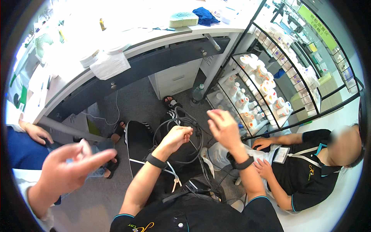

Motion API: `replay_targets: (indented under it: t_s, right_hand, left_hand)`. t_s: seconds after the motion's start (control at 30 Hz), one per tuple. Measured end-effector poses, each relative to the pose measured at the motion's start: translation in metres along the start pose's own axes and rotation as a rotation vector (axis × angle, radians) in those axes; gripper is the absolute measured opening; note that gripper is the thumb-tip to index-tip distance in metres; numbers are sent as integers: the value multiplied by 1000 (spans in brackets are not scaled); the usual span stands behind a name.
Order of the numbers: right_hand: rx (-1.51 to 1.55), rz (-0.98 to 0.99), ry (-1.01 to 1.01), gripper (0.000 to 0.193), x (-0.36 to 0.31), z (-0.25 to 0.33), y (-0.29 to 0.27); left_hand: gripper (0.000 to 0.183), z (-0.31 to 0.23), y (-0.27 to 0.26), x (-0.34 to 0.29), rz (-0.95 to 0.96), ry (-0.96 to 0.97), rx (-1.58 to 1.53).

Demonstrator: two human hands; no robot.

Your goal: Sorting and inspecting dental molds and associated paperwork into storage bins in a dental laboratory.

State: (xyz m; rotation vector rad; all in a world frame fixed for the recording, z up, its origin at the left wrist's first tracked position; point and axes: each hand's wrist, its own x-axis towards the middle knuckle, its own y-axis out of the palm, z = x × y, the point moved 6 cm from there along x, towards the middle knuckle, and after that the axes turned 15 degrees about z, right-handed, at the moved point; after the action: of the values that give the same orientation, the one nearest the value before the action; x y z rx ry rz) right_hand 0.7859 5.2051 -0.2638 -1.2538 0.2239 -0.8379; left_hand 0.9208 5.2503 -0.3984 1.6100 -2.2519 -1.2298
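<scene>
My left hand (177,138) is held over my lap with its fingers curled in. Whether anything is inside that grip is hidden. Beside it, slightly higher, my right hand (224,127) has its fingers partly stretched out, and I see nothing held in it. Both wrists wear black bands. A looped bundle of dark cables (199,144) lies over my lap, behind and between the hands; whether either hand touches it I cannot tell. Lower down, close to my body, there is a black strap with a buckle (192,187) and a white cord (169,170).
Another person's hand (69,170) points in from the left. A seated person in a black shirt (313,170) is at right. A white workbench (147,36) with dark drawers stands ahead, with a sponge (183,20) on it. A black rack (247,136) holds several white bottles.
</scene>
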Motion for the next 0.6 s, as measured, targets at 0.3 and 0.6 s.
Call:
replay_targets:
  t_s: [0.3,0.6]
  right_hand:
    - [189,67,194,18,-13,-46,-86]
    - [-85,-94,157,20,83,-42,-299]
  left_hand:
    - [30,-116,45,-186,-55,404,526]
    - [19,-167,23,-331,-511,666,794]
